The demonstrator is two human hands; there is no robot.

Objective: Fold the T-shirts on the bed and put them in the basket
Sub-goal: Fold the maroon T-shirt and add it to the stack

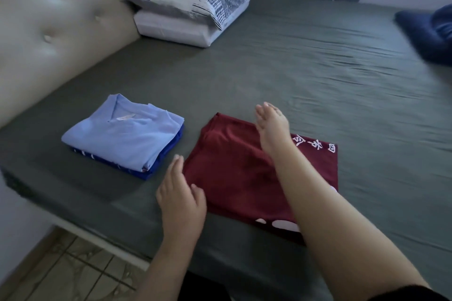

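Seen from above, a maroon T-shirt (pixel 247 168) with white print lies folded flat near the front edge of a bed (pixel 318 76) covered in a grey-green sheet. Both hands are flat with fingers straight and together, gripping nothing: the left hand (pixel 181 193) at the shirt's left edge, the right hand (pixel 271 127) over its far end, likely smoothing the fold. Just to the left, a folded light blue T-shirt (pixel 122 129) sits on a darker blue one, stacked out of the way. No basket is in view.

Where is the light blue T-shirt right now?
The light blue T-shirt lies folded on a darker blue one, left of the maroon T-shirt, near the headboard.
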